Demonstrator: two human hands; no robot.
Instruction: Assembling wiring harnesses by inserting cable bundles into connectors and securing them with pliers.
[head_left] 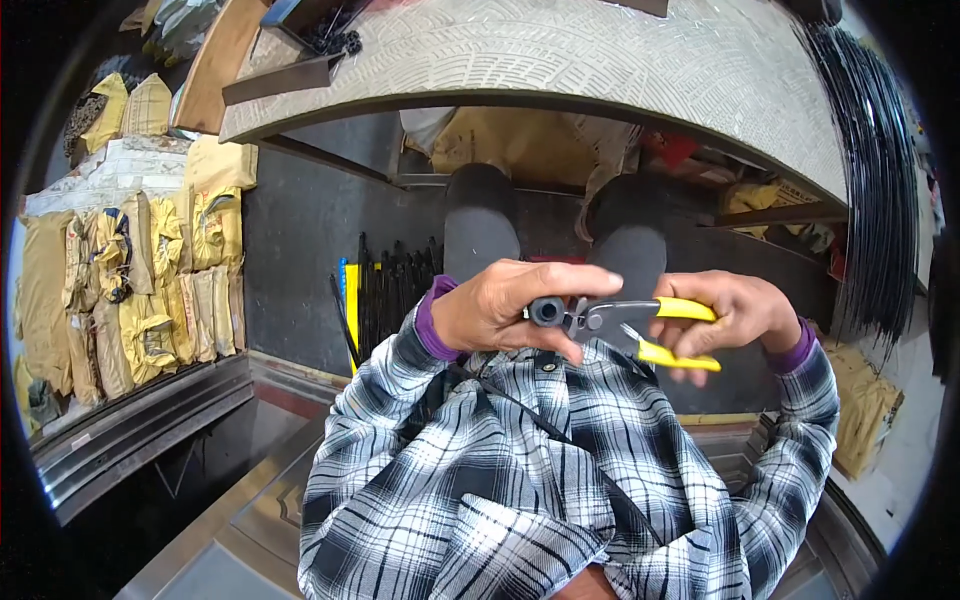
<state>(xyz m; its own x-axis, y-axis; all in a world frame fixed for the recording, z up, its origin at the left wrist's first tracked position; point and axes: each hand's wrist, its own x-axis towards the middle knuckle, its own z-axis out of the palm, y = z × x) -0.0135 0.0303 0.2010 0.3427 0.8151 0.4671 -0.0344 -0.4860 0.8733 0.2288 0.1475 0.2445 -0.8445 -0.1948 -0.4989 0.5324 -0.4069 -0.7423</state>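
Observation:
My left hand (505,305) is closed around a short black tubular piece (547,312), whose round hollow end faces up between thumb and fingers. Most of its length is hidden by the hand. In my right hand (745,312) are pliers with yellow handles (685,308) and dark metal jaws. The handles are spread somewhat apart. Their jaws lie right beside the black piece, at its right; whether they grip it I cannot tell. A small silvery spring shows between the handles. Both hands are held above my lap, in front of a black-and-white plaid garment.
A pale table (560,55) with a ridged surface curves across the far side. Long black strands (870,180) hang over its right end. Below and left stand more black rods (400,285) beside a yellow strip. Yellow-brown packages (150,280) are stacked at left.

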